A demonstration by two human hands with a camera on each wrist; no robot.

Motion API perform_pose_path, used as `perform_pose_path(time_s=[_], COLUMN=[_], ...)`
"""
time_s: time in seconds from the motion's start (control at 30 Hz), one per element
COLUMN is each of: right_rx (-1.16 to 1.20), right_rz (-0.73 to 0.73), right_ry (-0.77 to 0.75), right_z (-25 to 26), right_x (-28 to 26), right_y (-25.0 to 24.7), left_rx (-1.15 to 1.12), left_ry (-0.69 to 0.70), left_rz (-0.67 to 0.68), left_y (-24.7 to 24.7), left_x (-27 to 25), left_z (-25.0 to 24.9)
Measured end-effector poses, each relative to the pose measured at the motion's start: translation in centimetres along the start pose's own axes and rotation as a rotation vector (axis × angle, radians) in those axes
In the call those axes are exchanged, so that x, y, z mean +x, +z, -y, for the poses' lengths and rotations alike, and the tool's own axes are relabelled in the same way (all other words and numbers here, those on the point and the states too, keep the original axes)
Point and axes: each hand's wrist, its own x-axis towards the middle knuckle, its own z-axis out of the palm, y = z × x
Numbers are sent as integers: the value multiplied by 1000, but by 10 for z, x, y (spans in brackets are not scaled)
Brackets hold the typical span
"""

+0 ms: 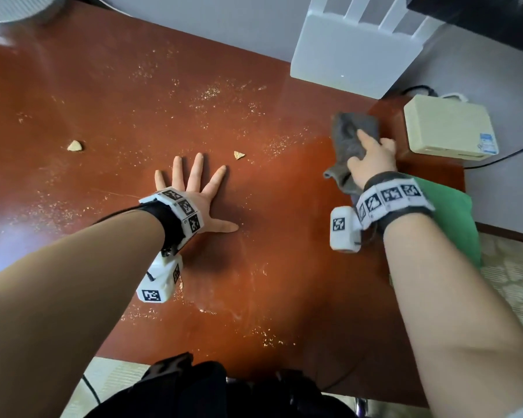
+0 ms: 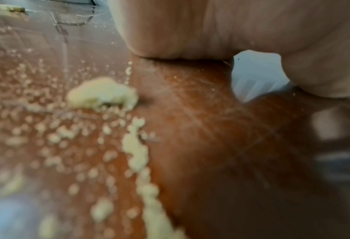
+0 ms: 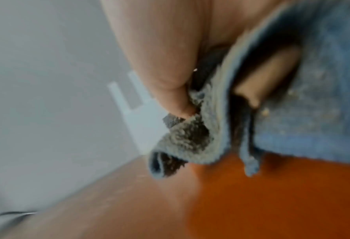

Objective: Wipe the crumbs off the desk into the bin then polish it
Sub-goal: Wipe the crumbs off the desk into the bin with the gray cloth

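Observation:
The red-brown desk (image 1: 109,104) is scattered with fine crumbs (image 1: 209,93) and two larger pale pieces (image 1: 74,145) (image 1: 239,154). My left hand (image 1: 194,188) lies flat on the desk, fingers spread and straight, holding nothing. In the left wrist view a crumb clump (image 2: 102,93) and a crumb line (image 2: 141,161) lie beside the palm. My right hand (image 1: 372,158) grips a grey-blue cloth (image 1: 349,137) near the desk's right edge; in the right wrist view the fingers (image 3: 164,67) pinch the cloth (image 3: 305,122) just above the desk. A green bin bag (image 1: 453,218) sits under the right edge.
A white router (image 1: 354,52) stands at the desk's back right. A cream box (image 1: 447,128) with cables sits on the right corner. A round grey base (image 1: 21,7) is at the far left. Dark trousers (image 1: 212,390) are at the near edge.

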Motion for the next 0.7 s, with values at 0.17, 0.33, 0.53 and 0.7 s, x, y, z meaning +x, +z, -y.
perform_pose_path(time_s=[0.17,0.33,0.53,0.7], right_rx=[-196,-243,-9,-180], right_rz=[70,396,57,25], right_ry=[127,-515,-154,106], right_z=[12,54,30,15], right_x=[18,-29,19,19], right_y=[23,60,19,27], left_rx=[12,2,5,5], left_ry=[-1,-1,-5,2], left_rz=[-4,-1,-8,-5], left_y=[1,-2,0,0], left_x=[3,2,3,5], left_z=[0,0,0,0])
